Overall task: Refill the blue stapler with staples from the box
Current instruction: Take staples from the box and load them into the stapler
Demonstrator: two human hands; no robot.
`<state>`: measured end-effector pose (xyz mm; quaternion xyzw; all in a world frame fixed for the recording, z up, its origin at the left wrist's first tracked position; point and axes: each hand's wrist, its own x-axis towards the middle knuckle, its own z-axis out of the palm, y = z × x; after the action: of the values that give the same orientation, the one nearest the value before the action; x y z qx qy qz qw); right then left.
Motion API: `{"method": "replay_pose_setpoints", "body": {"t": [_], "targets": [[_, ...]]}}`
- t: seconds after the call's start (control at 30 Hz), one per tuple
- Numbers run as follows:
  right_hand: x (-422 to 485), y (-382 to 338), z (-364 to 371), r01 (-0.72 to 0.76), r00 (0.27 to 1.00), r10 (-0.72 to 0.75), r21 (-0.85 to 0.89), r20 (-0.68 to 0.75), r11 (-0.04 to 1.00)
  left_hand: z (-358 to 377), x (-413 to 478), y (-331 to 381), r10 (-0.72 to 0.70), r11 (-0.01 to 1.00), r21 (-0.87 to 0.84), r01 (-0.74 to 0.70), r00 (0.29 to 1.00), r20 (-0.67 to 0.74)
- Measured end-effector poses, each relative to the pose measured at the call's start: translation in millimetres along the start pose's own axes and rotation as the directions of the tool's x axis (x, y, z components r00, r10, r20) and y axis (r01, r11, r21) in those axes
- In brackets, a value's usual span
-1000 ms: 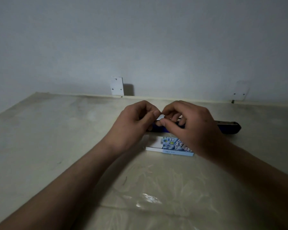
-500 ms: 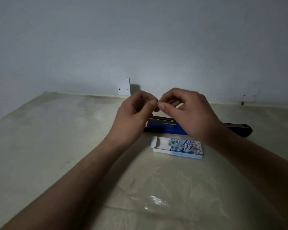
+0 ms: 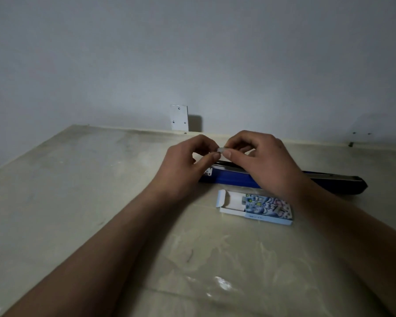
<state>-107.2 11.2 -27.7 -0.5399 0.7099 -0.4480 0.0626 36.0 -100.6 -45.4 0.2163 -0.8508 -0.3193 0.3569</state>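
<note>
Since half a second ago, little has moved: our left hand (image 3: 183, 165) and right hand (image 3: 265, 161) still pinch a small staple strip (image 3: 220, 149) above the open blue stapler (image 3: 233, 178) near the worktop's (image 3: 78, 191) far edge. Next: seat the strip in its channel. The staple box (image 3: 258, 206) print is unreadable.

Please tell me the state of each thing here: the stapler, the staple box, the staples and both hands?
blue stapler: lying on the table, opened flat, metal channel exposed.
staple box: on the table, inner tray slid partly out to the left, end flap open.
staple strip: lifted above the stapler, pinched at both ends.
left hand: grip closed on the strip.
right hand: grip closed on the strip.
</note>
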Motion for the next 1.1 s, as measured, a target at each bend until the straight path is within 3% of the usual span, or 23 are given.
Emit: {"method": "replay_pose_setpoints", "body": {"t": [0.4, 0.6, 0.9, 1.1], "targets": [[-2.0, 2.3, 5.6, -0.021, 0.998, 0.024, -0.044, 0.066, 0.999, -7.0, 0.8, -6.2, -0.014, 0.999, 0.034, 0.012, 0.997, 0.077], [-2.3, 1.1, 9.4, -0.003, 0.995, 0.017, -0.152, 0.094, 0.988, -13.7, 0.0, -5.7, -0.026, 0.998, 0.061, 0.018, 0.991, 0.133], [2.8, -6.1, 7.7, -0.006, 0.99, 0.037, -0.219, 0.136, 0.976, -16.1, 0.5, -6.6, -0.1, 0.994, 0.053, 0.093, 0.985, 0.139], [6.1, -13.3, 3.2, 0.081, 0.983, -0.021, -0.335, 0.181, 0.939, -15.7, 1.0, -6.3, -0.112, 0.992, 0.074, 0.105, 0.989, 0.098]]}}
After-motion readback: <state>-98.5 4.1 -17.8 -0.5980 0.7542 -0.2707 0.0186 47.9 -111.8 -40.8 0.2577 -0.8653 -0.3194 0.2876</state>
